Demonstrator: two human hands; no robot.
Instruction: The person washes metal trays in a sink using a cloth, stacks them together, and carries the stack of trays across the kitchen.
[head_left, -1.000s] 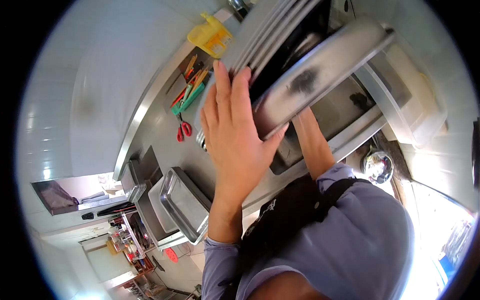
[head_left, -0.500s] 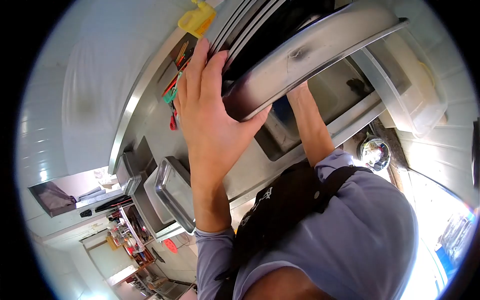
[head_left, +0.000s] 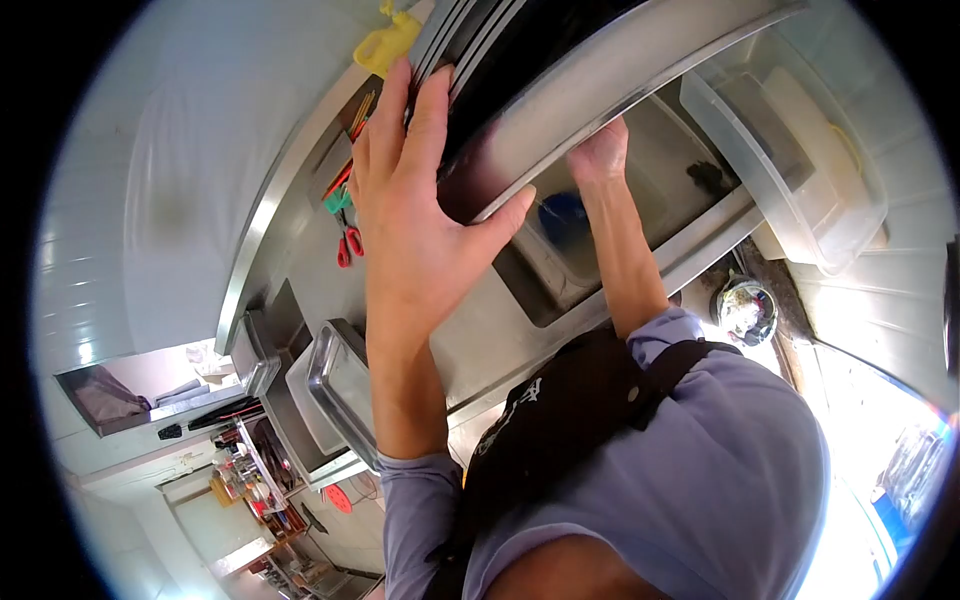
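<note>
A stack of metal trays is tilted over the sink, cut off by the top edge of the view. Its nearest steel side faces me, and several thin rims run parallel behind a dark gap. My left hand grips the stack's left end, fingers over the far rims and thumb on the near rim. Below the near rim is my right hand, its fingers hidden behind the tray. Under the stack lies the steel sink, with a blue object in it.
Right of the sink stands a clear plastic bin. Red-handled scissors lie left of my left hand, and a yellow bottle is behind. Further left are steel pans. A bucket is at lower right.
The tray stack has risen slightly in view, with my left hand moving up along with it. My right hand has also moved up, and its wrist and heel now show more below the rim.
</note>
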